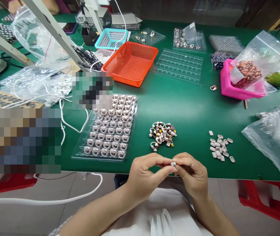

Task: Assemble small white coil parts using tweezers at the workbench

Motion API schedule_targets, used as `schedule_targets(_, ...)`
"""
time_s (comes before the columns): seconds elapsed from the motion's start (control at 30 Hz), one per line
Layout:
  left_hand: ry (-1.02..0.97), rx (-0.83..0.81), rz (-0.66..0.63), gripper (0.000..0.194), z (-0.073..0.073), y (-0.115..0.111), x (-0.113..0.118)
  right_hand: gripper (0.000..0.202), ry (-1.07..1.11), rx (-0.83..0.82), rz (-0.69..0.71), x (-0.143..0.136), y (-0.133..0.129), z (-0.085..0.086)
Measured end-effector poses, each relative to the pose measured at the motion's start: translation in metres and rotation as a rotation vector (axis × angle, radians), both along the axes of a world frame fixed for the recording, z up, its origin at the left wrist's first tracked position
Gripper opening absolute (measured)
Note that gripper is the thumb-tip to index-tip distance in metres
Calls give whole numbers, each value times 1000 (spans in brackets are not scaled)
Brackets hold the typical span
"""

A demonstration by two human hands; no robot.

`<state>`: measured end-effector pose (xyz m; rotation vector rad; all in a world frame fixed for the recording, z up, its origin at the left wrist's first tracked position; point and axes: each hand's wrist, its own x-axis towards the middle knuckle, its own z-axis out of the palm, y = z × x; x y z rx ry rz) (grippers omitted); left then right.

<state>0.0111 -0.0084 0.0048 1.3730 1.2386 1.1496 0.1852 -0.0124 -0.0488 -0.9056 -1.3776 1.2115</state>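
My left hand (146, 173) and my right hand (191, 173) meet at the table's front edge. Both pinch a small shiny silver rounded piece (173, 164) between thumbs and fingertips; its underside is hidden by the fingers. Just beyond them lies a pile of small curved clip-like parts (163, 132), pale and dark with yellow bits. To the right, small pale oblong caps (218, 147) are scattered loosely. A clear plastic tray (78, 152) on the left holds rows of shiny silver rounded parts (105, 136).
An orange basket (140, 77) and a turquoise basket (100, 46) stand behind. A pink basket (240, 93) holds a bag of copper-coloured parts (249, 72). A clear compartment tray (179, 65) lies at the back. White cable (77, 129) loops at left; a plastic bag (274, 131) lies right.
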Motion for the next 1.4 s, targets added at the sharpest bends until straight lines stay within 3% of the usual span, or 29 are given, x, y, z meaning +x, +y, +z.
schedule_targets(0.37, -14, 44, -66, 3, -2, 2, -6, 36, -108, 101, 31, 3, 3, 1)
schedule_targets(0.53, -61, -2, -82, 3, -4, 1, -8, 40, -248, 276, 46, 6, 4, 11)
schedule_targets(0.67, -93, -164, -138, 4, -3, 1, -11, 37, -307, 326, 124, 10, 6, 18)
schedule_targets(0.77, -199, -410, -188, 5, -3, 3, -14, 32, -274, 282, 215, 13, 10, 23)
schedule_targets(0.87, -396, -684, -246, 19, -3, 8, -17, 25, -212, 229, 323, 14, 14, 27)
schedule_targets(0.93, -454, -783, -288, 29, -3, 11, -18, 22, -197, 202, 377, 13, 16, 28)
schedule_targets(1.17, -491, -844, -367, 34, -9, 14, -20, 16, -177, 170, 439, 10, 16, 27)
schedule_targets(1.4, -499, -825, -340, 37, -10, 14, -17, 17, -143, 145, 444, 10, 16, 27)
